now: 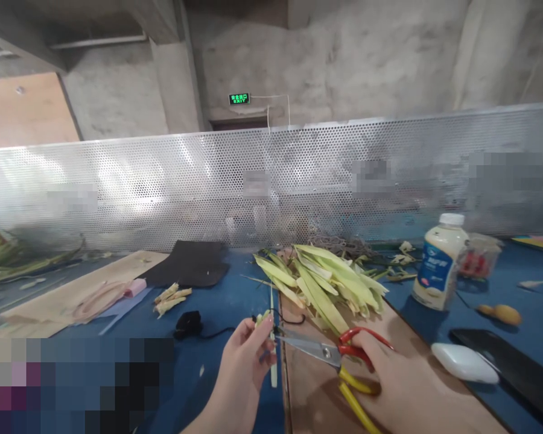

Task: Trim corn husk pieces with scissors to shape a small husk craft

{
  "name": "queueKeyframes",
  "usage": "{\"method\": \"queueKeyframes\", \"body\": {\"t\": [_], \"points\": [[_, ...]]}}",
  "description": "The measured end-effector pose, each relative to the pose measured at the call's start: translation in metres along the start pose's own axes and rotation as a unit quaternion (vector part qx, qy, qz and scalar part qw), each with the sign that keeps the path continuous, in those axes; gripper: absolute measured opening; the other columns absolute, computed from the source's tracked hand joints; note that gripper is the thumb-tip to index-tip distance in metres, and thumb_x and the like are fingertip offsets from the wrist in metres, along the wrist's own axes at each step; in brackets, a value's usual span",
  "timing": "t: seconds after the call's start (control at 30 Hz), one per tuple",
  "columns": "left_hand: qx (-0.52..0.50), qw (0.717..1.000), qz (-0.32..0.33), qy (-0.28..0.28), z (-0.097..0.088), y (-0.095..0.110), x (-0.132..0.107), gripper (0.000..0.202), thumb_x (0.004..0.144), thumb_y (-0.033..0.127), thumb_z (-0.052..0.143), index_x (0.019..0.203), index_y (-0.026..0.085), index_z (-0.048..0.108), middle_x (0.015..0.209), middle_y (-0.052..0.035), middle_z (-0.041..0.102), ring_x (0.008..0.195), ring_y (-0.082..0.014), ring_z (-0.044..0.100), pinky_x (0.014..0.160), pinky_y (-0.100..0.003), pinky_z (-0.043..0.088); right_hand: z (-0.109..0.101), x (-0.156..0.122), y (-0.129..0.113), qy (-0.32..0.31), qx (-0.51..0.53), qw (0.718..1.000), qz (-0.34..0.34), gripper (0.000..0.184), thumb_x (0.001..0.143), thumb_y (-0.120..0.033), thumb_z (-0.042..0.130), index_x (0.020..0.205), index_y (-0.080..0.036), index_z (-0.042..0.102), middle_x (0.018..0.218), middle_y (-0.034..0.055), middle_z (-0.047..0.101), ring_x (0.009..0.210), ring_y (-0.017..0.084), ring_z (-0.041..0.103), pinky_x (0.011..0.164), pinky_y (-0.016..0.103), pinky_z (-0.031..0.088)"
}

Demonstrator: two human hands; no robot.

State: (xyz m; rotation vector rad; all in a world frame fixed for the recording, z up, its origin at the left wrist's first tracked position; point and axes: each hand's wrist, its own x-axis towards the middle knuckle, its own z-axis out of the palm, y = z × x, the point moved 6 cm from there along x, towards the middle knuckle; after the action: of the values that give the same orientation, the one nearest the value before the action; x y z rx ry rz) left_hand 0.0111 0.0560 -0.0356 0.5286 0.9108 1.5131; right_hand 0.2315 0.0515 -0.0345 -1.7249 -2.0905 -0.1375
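Note:
My left hand [247,361] pinches a thin pale green leaf strip [272,337] that stands upright between thumb and fingers, with a black cord [217,331] running from it to a small black lump on the table. My right hand [391,377] grips scissors [326,352] with red and yellow handles. Their blades point left and touch the strip near my left fingertips. Just behind the scissors lies a pile of yellow-green leaves [326,280] on a brown board [326,386].
A blue table [217,289] carries a white bottle [440,262], a white case [464,363], a dark phone [511,367], a black cloth [187,265], brown paper [72,295] and small leaf scraps [169,298]. A perforated metal screen [271,187] closes the back.

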Motion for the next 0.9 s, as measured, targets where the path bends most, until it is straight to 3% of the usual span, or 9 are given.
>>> {"method": "queueKeyframes", "body": {"t": [0.1,0.23,0.47,0.7,0.9], "points": [[-0.019,1.0,-0.009,0.003,0.0,-0.001,0.002,0.022,0.067,0.015,0.071,0.07,0.019,0.05,0.065,0.0028,0.057,0.049,-0.0066,0.054,0.048,-0.019,0.048,-0.002,0.001,-0.006,-0.044,-0.017,0.999,0.02,0.032,0.062,-0.04,0.054,0.092,-0.029,0.054,0.088,0.0019,0.065,0.072,0.026,0.06,0.063,0.036,0.037],[-0.024,1.0,-0.018,0.009,0.004,0.001,-0.002,0.017,0.068,0.011,0.07,0.076,0.018,0.056,0.068,0.0007,0.062,0.051,-0.0078,0.058,0.052,-0.02,0.051,-0.015,0.001,-0.015,-0.015,0.002,1.0,0.026,0.028,0.06,-0.032,0.055,0.088,-0.026,0.053,0.08,0.0011,0.063,0.069,0.022,0.059,0.063,0.033,0.036],[-0.041,0.995,-0.093,0.005,0.01,-0.006,-0.004,0.019,0.071,0.01,0.066,0.088,0.017,0.061,0.059,0.0017,0.062,0.047,-0.0089,0.059,0.047,-0.02,0.05,-0.01,0.0,-0.006,-0.008,0.044,0.998,0.054,0.035,0.063,-0.036,0.052,0.096,-0.025,0.048,0.074,0.0021,0.063,0.062,0.022,0.059,0.057,0.031,0.037],[-0.072,0.993,-0.086,-0.033,0.015,0.006,-0.002,0.016,0.08,0.009,0.055,0.095,0.012,0.06,0.068,-0.0044,0.064,0.064,-0.0132,0.065,0.074,-0.029,0.054,0.001,0.004,0.002,-0.034,0.052,0.998,0.03,0.031,0.063,-0.03,0.051,0.094,-0.025,0.046,0.07,-0.0003,0.062,0.06,0.02,0.059,0.056,0.03,0.036],[-0.085,0.983,-0.111,-0.119,0.021,0.001,-0.002,0.019,0.068,0.012,0.068,0.084,0.019,0.06,0.07,-0.0001,0.064,0.057,-0.009,0.061,0.052,-0.019,0.047,-0.005,0.012,0.008,-0.03,0.121,0.992,0.032,0.03,0.066,-0.029,0.051,0.095,-0.025,0.044,0.081,0.0017,0.062,0.07,0.02,0.059,0.06,0.028,0.039]]}}
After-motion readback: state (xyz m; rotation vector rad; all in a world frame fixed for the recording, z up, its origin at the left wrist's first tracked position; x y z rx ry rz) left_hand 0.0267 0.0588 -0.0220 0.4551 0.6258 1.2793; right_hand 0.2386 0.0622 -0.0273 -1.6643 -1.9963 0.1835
